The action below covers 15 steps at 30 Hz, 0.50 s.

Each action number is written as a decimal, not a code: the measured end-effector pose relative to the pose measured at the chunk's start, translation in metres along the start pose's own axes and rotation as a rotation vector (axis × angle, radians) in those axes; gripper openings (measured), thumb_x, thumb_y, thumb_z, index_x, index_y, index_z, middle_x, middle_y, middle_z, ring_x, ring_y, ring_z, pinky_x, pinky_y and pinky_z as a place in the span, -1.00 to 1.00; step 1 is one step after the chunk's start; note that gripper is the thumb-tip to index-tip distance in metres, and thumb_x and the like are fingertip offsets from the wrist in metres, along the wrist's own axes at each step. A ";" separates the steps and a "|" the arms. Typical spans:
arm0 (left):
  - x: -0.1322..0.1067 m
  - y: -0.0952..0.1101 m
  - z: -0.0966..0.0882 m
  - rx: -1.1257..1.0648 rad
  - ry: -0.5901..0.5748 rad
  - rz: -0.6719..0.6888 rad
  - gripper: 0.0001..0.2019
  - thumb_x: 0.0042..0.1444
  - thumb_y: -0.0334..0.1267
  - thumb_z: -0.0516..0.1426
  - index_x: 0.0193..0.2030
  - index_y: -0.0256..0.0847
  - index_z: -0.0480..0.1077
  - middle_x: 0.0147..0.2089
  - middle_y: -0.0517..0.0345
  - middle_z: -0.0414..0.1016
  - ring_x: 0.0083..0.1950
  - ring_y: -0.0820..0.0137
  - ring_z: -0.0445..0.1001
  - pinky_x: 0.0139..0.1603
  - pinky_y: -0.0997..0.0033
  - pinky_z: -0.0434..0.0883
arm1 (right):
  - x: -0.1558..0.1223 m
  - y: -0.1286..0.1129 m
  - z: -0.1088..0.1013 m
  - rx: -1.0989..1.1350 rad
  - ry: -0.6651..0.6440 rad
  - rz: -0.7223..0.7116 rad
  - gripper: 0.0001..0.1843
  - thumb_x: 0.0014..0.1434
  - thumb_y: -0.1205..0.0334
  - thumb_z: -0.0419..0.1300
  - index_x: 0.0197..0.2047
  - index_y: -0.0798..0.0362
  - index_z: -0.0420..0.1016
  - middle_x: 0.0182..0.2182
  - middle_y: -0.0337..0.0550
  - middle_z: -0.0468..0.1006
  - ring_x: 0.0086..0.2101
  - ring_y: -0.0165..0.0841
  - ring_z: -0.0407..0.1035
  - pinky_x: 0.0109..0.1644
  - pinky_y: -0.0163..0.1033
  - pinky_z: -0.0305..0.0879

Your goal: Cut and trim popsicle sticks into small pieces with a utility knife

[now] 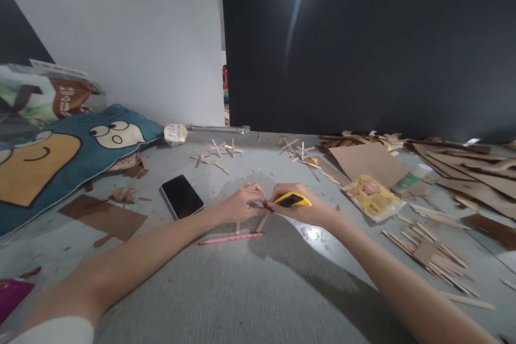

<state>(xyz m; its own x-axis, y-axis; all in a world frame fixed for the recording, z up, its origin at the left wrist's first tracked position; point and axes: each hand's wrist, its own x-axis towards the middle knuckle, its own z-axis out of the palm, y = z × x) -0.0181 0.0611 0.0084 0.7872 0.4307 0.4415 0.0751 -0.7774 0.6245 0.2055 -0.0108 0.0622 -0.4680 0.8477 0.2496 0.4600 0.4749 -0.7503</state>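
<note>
My right hand [300,206] is closed around a yellow and black utility knife [296,200], its front end near my left fingertips. My left hand [243,204] is closed in a pinch at the upper end of a flat wooden stick [262,222]. The two hands meet there, and the fingers hide the blade and the contact point. A second wooden stick [237,228] shows just below my left hand. On the table in front of them lies a pink pencil [231,238]. Left of my left hand rests a black-screened phone [183,196].
Small stick assemblies [231,149] stand farther back. To the right are a yellow packet [371,197], a bundle of wooden sticks [427,252] and stacked cardboard [463,172]. Left lie a brown cardboard piece [102,216] and a blue cartoon cushion [92,164]. A dark panel [363,43] rises behind.
</note>
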 end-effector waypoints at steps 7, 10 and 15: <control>0.000 -0.006 0.007 -0.064 0.095 0.023 -0.61 0.39 0.04 0.23 -0.38 -0.19 0.56 -0.33 0.10 0.52 -0.11 0.28 0.51 -0.05 0.29 0.47 | 0.001 0.001 0.000 -0.001 0.071 -0.104 -0.78 0.28 0.05 0.39 -0.27 0.01 0.58 -0.26 -0.15 0.53 -0.31 -0.35 0.43 -0.17 -0.21 0.36; -0.001 -0.009 0.006 -0.078 0.106 0.011 -0.61 0.36 0.10 0.23 -0.31 -0.18 0.58 -0.25 0.07 0.53 -0.11 0.28 0.52 -0.04 0.26 0.49 | 0.003 -0.001 0.008 0.178 0.151 -0.184 -0.72 0.18 0.00 0.49 -0.18 -0.03 0.62 -0.18 -0.11 0.56 -0.17 -0.26 0.46 -0.05 -0.14 0.37; -0.002 -0.008 0.004 -0.062 0.105 0.021 -0.62 0.37 0.09 0.23 -0.28 -0.18 0.59 -0.23 0.07 0.55 -0.08 0.25 0.53 0.01 0.23 0.48 | 0.017 -0.002 0.042 0.762 0.352 -0.162 -0.45 0.32 -0.14 0.36 -0.57 0.02 0.41 -0.52 -0.21 0.46 -0.44 -0.35 0.34 -0.29 -0.19 0.26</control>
<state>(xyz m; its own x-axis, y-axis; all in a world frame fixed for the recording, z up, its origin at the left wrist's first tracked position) -0.0180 0.0646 0.0005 0.7197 0.4625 0.5177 0.0187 -0.7584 0.6516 0.1647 -0.0075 0.0421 -0.1644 0.8670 0.4703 -0.2845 0.4149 -0.8643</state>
